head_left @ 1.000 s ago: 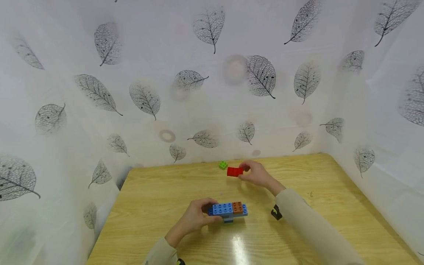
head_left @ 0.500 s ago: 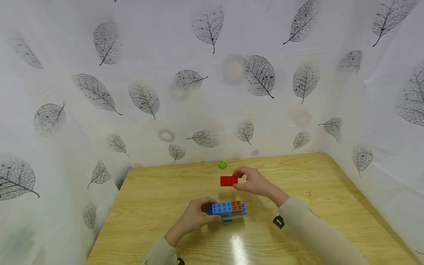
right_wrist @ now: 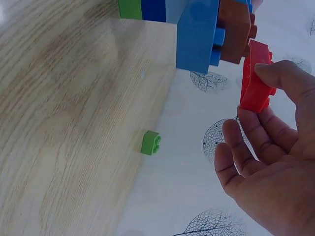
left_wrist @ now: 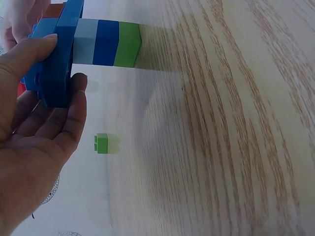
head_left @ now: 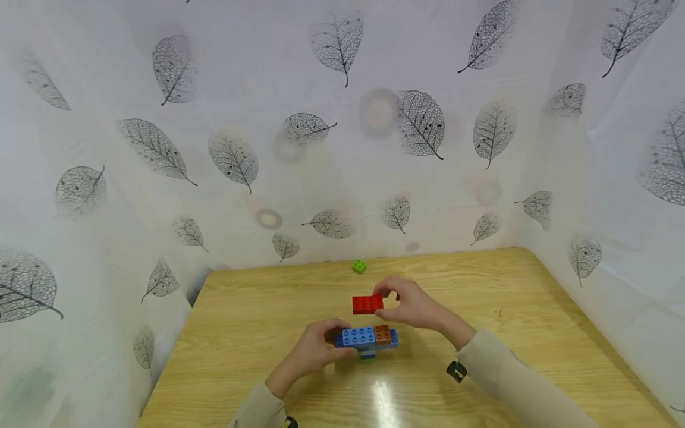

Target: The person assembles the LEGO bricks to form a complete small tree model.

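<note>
In the head view my left hand (head_left: 317, 349) grips the left end of a toy brick structure (head_left: 357, 337). A long blue bar tops a narrow column of light blue, dark blue and green bricks (left_wrist: 128, 44), which stands on the table. A light blue brick and an orange-brown brick (head_left: 382, 334) sit side by side on that bar. My right hand (head_left: 409, 304) pinches a red brick (head_left: 367, 305) by its right end, thumb against fingers. In the right wrist view the red brick (right_wrist: 257, 78) hangs close over the brown brick's studs.
A small green brick (head_left: 359, 267) lies near the table's back edge, behind the structure. The wooden table (head_left: 257, 309) is enclosed at the back and sides by a white curtain (head_left: 353, 166) with a leaf print.
My right hand has carried the red brick from near the green brick toward me and slightly left, to just behind the structure. My left hand stays in place on the structure.
</note>
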Demonstrator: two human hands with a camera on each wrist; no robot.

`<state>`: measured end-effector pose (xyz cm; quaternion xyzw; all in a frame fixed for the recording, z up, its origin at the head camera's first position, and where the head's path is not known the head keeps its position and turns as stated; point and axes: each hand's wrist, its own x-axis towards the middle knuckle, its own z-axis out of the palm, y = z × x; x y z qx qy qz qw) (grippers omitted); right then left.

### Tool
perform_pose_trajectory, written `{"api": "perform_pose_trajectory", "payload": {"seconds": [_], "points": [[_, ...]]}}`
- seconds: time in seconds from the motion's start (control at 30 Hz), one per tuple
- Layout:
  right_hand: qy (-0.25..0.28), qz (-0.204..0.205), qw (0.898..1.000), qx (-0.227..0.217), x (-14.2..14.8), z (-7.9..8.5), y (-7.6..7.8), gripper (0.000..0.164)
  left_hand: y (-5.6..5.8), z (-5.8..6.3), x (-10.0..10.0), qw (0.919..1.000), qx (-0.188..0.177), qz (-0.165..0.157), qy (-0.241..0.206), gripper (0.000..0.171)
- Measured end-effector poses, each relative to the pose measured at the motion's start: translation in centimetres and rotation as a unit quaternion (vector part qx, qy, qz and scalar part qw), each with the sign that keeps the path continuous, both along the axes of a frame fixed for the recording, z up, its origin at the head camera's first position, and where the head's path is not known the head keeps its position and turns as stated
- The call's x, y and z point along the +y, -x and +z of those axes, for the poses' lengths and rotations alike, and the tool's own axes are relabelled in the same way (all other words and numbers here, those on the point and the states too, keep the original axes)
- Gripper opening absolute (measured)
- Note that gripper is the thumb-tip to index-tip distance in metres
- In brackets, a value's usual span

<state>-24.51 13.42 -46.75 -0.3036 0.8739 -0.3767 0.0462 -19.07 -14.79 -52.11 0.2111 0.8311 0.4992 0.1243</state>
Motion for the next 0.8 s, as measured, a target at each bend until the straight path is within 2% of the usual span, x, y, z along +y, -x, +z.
{"api": "perform_pose_trajectory", "payload": {"seconds": [0.27, 0.5, 0.8], "points": [[0.012, 0.028, 1.000, -0.002, -0.2, 0.4, -1.4, 0.029, -0.1, 0.0, 0.0, 1.0000, 0.002, 0.002, 0.001, 0.042], [0.005, 0.041, 0.999, 0.023, -0.1, 0.4, -2.0, 0.029, -0.2, 0.2, 0.1, 1.0000, 0.008, -0.001, -0.004, 0.045], [0.008, 0.052, 0.999, 0.004, 0.1, 0.2, -2.7, 0.030, -0.2, 0.3, 0.1, 0.9999, 0.007, -0.005, -0.014, 0.042]]}}
